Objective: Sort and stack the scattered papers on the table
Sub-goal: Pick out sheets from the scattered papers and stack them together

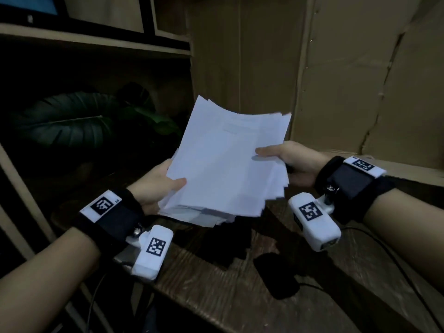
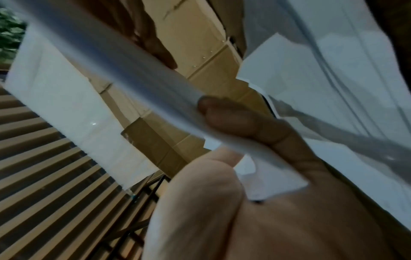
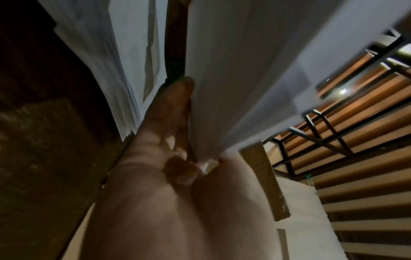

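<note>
A loose stack of white papers [image 1: 225, 164] hangs tilted above the dark wooden table [image 1: 216, 284], its lower edges uneven and fanned. My left hand [image 1: 163, 186] grips the stack's left edge, thumb on top and fingers underneath. My right hand [image 1: 281, 157] holds the right edge the same way. In the left wrist view the papers [image 2: 115, 73] run between thumb and fingers [image 2: 240, 119]. The right wrist view shows my fingers [image 3: 173, 105] against the sheets [image 3: 244, 70], with more sheets [image 3: 124, 70] spread to the left.
Cardboard boxes [image 1: 348, 80] stand behind and to the right. A large-leafed plant [image 1: 72, 121] sits in the dark on the left under a shelf [image 1: 96, 42]. A black object [image 1: 276, 275] with a cable lies on the table near me.
</note>
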Demonstrator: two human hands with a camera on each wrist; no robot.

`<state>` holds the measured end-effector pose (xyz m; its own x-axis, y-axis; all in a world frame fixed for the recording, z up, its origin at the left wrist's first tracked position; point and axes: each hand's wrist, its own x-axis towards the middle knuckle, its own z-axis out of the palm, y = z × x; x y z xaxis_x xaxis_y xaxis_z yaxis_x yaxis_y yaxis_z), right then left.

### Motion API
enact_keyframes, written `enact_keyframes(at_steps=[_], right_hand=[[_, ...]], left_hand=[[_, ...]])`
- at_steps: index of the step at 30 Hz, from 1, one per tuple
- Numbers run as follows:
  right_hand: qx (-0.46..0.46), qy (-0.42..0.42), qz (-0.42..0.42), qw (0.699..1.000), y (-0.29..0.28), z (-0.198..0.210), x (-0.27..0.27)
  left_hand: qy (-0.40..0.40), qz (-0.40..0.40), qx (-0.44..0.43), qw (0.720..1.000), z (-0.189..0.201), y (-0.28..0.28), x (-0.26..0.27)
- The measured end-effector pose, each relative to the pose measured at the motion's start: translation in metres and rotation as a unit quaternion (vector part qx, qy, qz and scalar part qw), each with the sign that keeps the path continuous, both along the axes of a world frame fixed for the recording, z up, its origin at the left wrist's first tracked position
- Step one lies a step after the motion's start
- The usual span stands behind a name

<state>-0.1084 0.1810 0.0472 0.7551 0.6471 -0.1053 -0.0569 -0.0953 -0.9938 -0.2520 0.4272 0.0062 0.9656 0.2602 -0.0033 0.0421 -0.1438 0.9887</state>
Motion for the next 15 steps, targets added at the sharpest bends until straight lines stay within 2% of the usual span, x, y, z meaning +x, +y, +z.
enact_keyframes(at_steps=[2, 4, 7, 11, 15], right_hand=[[0.029, 0.065, 0.028, 0.997, 0.002, -0.003, -0.004], [0.024, 0.093, 0.039, 0.995, 0.0, -0.006, -0.006], [0.004, 0.105, 0.008, 0.994, -0.006, -0.015, -0.004], [-0.017, 0.121, -0.024, 0.992, -0.016, -0.029, 0.001], [-0.05, 0.132, -0.043, 0.989, -0.022, -0.038, 0.005]], left_hand=[[0.037, 0.034, 0.029, 0.998, -0.006, 0.012, 0.009], [0.08, 0.064, 0.09, 0.991, -0.012, 0.03, 0.02], [0.125, 0.099, 0.174, 0.972, -0.014, 0.052, 0.032], [0.167, 0.115, 0.191, 0.96, -0.016, 0.07, 0.043], [0.203, 0.129, 0.282, 0.929, -0.015, 0.079, 0.05]])
